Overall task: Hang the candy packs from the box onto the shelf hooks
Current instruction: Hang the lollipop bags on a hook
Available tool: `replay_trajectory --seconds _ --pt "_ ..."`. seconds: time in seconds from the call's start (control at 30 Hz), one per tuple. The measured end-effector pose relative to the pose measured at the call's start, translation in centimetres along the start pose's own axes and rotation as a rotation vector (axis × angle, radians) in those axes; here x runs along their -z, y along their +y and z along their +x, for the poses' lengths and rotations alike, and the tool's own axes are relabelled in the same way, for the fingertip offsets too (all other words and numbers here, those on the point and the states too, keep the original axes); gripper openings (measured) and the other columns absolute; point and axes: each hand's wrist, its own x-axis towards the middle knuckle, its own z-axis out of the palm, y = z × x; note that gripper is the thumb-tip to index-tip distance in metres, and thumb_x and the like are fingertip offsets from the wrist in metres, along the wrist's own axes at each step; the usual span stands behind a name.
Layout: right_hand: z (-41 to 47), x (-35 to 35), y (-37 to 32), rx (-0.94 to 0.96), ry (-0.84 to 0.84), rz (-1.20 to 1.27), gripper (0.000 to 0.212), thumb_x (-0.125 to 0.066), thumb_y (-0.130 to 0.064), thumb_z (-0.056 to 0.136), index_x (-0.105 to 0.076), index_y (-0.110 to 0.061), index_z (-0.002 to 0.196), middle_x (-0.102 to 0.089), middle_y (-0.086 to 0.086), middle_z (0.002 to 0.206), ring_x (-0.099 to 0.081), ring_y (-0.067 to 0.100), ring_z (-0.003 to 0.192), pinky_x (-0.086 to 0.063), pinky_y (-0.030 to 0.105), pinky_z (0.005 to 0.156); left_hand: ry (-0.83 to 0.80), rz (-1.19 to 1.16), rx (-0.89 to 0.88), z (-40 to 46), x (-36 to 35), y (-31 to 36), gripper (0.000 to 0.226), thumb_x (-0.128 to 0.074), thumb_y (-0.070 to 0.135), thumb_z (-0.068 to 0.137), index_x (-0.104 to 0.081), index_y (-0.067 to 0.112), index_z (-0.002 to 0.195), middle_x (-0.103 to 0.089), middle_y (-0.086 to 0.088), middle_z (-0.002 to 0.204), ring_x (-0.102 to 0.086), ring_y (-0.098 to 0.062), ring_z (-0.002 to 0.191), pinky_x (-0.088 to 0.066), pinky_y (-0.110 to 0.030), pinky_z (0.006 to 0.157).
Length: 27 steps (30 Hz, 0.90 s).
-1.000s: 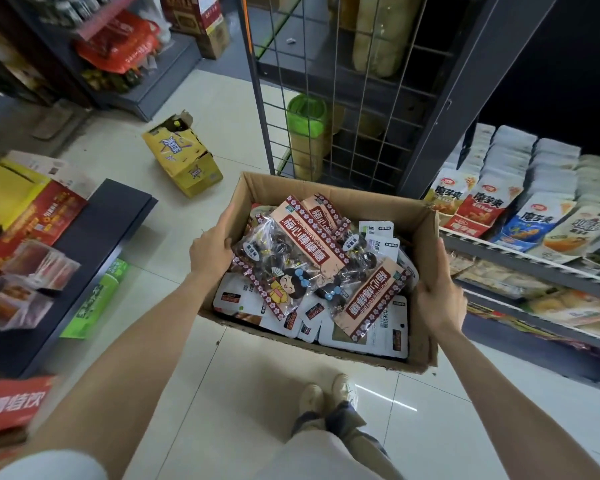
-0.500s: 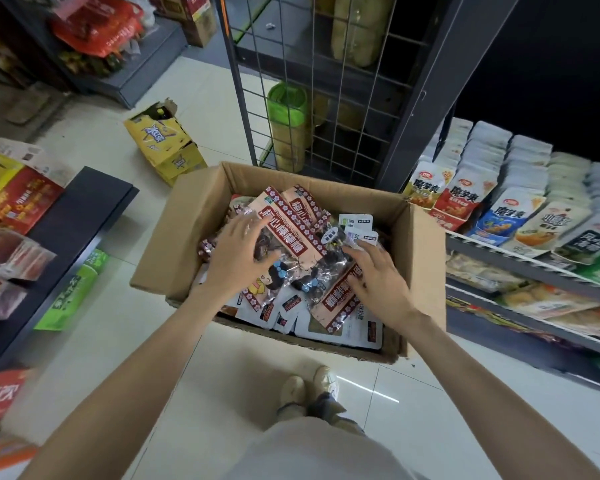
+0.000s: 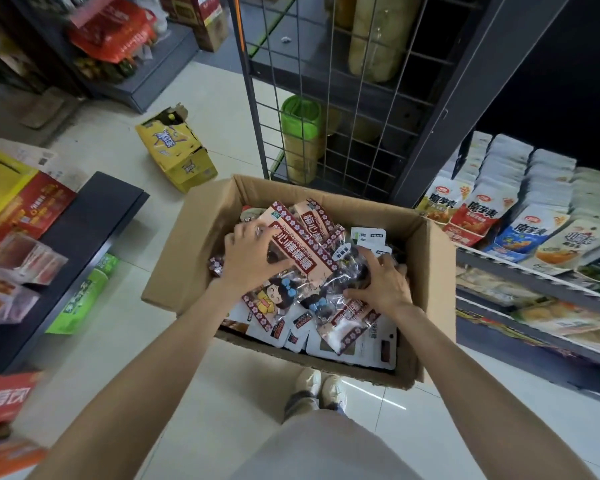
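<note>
I see a cardboard box [image 3: 201, 237] of plain brown corrugated board, matt and slightly rough, its cut edges raw. The candy packs [image 3: 302, 251] inside are clear, glossy plastic film with printed red-and-pink paper-like headers; the film crinkles and throws highlights. The floor [image 3: 118, 358] is pale tile, smooth and shiny enough to mirror a streak of light. Behind the box I make out a wire grid panel [image 3: 326, 98] of thin grey metal. The shelf [image 3: 534, 271] at right looks like painted metal, dark and matt, loaded with glossy plastic snack pouches [image 3: 478, 216].
</note>
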Motion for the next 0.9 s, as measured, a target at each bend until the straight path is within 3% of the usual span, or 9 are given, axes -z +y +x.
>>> replay_trajectory --seconds 0.17,0.23,0.33,0.4,0.47,0.53,0.6,0.73,0.9 --pt "-1.0 2.3 0.4 0.012 -0.100 0.033 0.108 -0.075 -0.010 0.078 -0.001 -0.035 0.153 -0.038 0.016 0.136 -0.053 0.031 0.113 -0.045 0.036 0.090 -0.089 -0.283 0.098 2.0 0.8 -1.7 0.113 -0.080 0.056 0.065 -0.017 0.019 0.151 -0.032 -0.013 0.150 -0.030 -0.034 0.136 -0.027 -0.049 0.111" --pt "-1.4 3.4 1.4 -0.087 -0.057 0.227 0.096 -0.077 -0.008 0.077 -0.019 -0.019 0.152 -0.052 0.015 0.130 -0.057 0.024 0.103 -0.051 0.026 0.079 -0.086 -0.377 0.089 2.3 0.9 -1.9 0.116 -0.085 0.051 0.059 -0.022 0.014 0.149 -0.039 -0.007 0.149 -0.035 -0.028 0.136 -0.025 -0.048 0.114" --pt "-2.6 4.5 2.9 -0.155 0.072 0.450 0.037 -0.080 -0.015 0.076 -0.067 -0.007 0.110 -0.068 0.008 0.097 -0.061 0.018 0.086 -0.040 0.015 0.057 -0.029 -0.624 0.135 1.9 1.6 -2.3 0.067 -0.082 0.038 0.069 -0.048 0.017 0.122 -0.061 0.003 0.124 -0.056 -0.017 0.114 -0.043 -0.043 0.100" --pt "-3.5 4.6 3.3 -0.117 0.158 0.575 0.009 -0.077 -0.015 0.080 -0.069 -0.014 0.085 -0.070 0.004 0.083 -0.067 0.022 0.083 -0.044 0.021 0.059 -0.026 -0.762 0.121 0.9 2.6 -2.0 0.033 -0.068 0.029 0.086 -0.049 0.015 0.108 -0.063 0.005 0.112 -0.059 -0.011 0.101 -0.049 -0.034 0.088" --pt "-4.5 4.7 3.1 -0.033 0.202 0.629 0.013 -0.070 -0.012 0.086 -0.065 -0.022 0.080 -0.070 0.002 0.082 -0.069 0.020 0.081 -0.049 0.023 0.063 -0.007 -0.757 0.065 -0.2 4.1 -1.1 0.017 -0.055 0.024 0.096 -0.047 0.012 0.105 -0.062 0.006 0.107 -0.057 -0.005 0.093 -0.047 -0.014 0.073" --pt "-5.7 5.2 2.3 0.082 0.250 0.604 0.018 -0.065 -0.010 0.089 -0.061 -0.026 0.082 -0.067 -0.005 0.081 -0.066 0.004 0.074 -0.047 0.012 0.059 0.006 -0.747 -0.017 -1.4 6.3 0.3 0.014 -0.052 0.021 0.097 -0.048 0.010 0.105 -0.061 0.009 0.100 -0.058 -0.006 0.089 -0.046 -0.007 0.061" --pt "-7.2 6.5 1.4 0.186 0.352 0.534 0.015 -0.065 -0.012 0.089 -0.062 -0.026 0.086 -0.065 -0.011 0.080 -0.060 -0.008 0.068 -0.042 0.005 0.057 0.015 -0.734 -0.152 -2.8 8.8 1.8 0.012 -0.056 0.017 0.095 -0.050 0.012 0.103 -0.058 0.016 0.094 -0.062 -0.007 0.091 -0.047 -0.007 0.062" --pt "-11.0 11.5 0.7 0.339 0.538 0.527 0.011 -0.068 -0.018 0.088 -0.065 -0.028 0.092 -0.064 -0.016 0.080 -0.060 -0.010 0.071 -0.044 0.005 0.061 0.103 -0.668 -0.399 -5.2 14.7 6.2 0.015 -0.062 0.011 0.090 -0.055 0.017 0.102 -0.053 0.023 0.091 -0.051 0.026 0.080 -0.041 0.001 0.066" --pt "-16.3 17.7 3.8 0.451 0.530 0.412 0.008 -0.067 -0.024 0.088 -0.072 -0.023 0.094 -0.073 -0.008 0.082 -0.067 0.005 0.074 -0.053 0.024 0.066 0.136 -0.631 -0.625 -6.7 17.6 14.4 0.006 -0.060 0.024 0.089 -0.060 0.020 0.094 -0.060 0.016 0.110 -0.055 0.013 0.091 -0.047 -0.007 0.074"
